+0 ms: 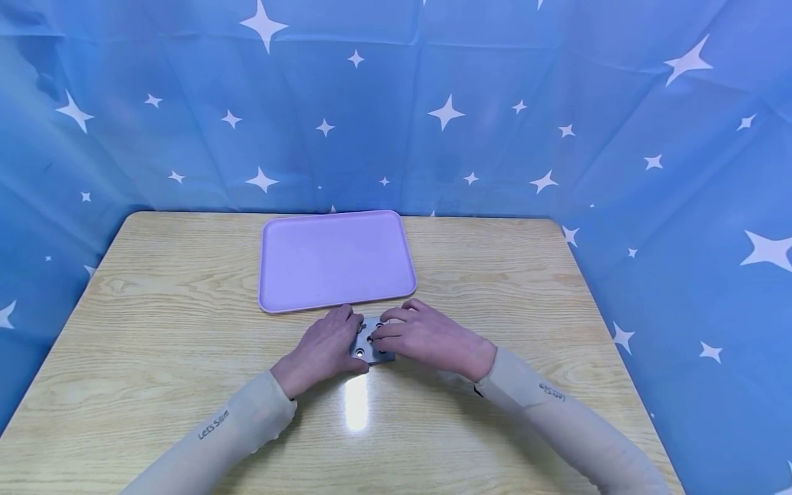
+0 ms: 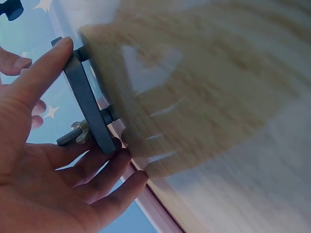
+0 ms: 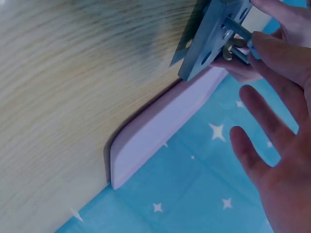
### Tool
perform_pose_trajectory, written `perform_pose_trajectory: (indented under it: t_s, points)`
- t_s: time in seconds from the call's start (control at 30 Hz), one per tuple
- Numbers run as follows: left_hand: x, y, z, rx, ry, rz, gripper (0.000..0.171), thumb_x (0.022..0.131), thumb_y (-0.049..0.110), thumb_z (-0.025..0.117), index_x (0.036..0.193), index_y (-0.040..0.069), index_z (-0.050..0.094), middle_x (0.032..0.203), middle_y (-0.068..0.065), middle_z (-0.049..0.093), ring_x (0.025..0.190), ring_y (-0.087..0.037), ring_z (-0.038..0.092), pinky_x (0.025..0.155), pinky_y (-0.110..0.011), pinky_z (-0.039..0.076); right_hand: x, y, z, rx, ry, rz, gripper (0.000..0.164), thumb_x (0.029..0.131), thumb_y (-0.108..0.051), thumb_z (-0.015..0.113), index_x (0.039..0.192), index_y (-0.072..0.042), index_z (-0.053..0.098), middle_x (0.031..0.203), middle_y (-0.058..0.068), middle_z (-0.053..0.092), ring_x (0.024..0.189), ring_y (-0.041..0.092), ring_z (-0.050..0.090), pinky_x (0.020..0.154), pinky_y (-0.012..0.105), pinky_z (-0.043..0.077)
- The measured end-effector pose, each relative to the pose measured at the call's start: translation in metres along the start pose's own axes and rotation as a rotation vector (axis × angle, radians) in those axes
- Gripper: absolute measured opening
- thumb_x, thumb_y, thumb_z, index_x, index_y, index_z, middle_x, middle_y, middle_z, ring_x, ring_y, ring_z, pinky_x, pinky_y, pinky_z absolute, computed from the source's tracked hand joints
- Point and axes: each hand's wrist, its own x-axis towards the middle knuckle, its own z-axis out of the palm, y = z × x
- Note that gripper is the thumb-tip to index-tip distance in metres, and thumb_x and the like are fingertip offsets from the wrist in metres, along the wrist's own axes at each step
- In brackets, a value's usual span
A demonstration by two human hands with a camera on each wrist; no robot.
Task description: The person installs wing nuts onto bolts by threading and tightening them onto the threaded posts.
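A grey metal plate [image 1: 365, 344] with several holes stands just above the wooden table, raised on short dark feet [image 2: 109, 114]. My left hand [image 1: 326, 344] holds it by its edges, thumb on the near edge and fingers on the far side. A threaded bolt [image 2: 69, 137] with a brass-coloured wing nut [image 3: 227, 49] on it rises from the plate. My right hand [image 1: 433, 339] is over the plate's right side. Between its thumb and index finger it pinches another bolt [image 3: 239, 30], whose threaded end meets a hole in the plate. Its other fingers are spread apart.
Just beyond the plate lies a shallow purple tray [image 1: 337, 261] near the table's back edge. The wooden table [image 1: 185, 330] extends to both sides. Blue curtains with white stars [image 1: 396, 89] hang behind it and along its sides.
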Motion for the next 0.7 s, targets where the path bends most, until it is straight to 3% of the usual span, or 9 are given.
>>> perform_pose_trajectory:
  t_s: [0.33,0.5,0.7]
  points:
    - [0.0,0.0,0.001,-0.009,0.001,0.0,0.075,0.066,0.041,0.097,0.118,-0.002,0.065,0.095,-0.006,0.051,0.084,-0.022,0.049,0.067,-0.037,0.046,0.008,-0.005,0.009,-0.002,0.048,0.065,0.005,0.094,-0.024,0.076,0.097,-0.022,0.073,0.097,-0.009,0.069,0.093,0.014,0.061,0.085,0.034,0.046]
    - [-0.001,0.0,0.001,-0.008,0.011,0.001,0.076,0.066,0.041,0.096,0.119,-0.003,0.064,0.096,-0.008,0.052,0.084,-0.023,0.05,0.067,-0.038,0.047,0.01,-0.009,0.016,0.042,0.072,0.155,0.018,0.097,-0.034,0.073,0.095,-0.017,0.069,0.09,-0.006,0.067,0.083,0.015,0.058,0.076,0.033,0.045]
    - [-0.001,0.0,0.002,-0.002,0.018,-0.004,0.077,0.066,0.041,0.096,0.12,-0.003,0.064,0.097,-0.008,0.052,0.086,-0.024,0.051,0.068,-0.039,0.048,0.012,-0.019,0.024,0.025,0.129,0.294,0.025,0.095,-0.034,0.073,0.082,-0.015,0.064,0.076,-0.003,0.062,0.069,0.017,0.053,0.066,0.033,0.042]
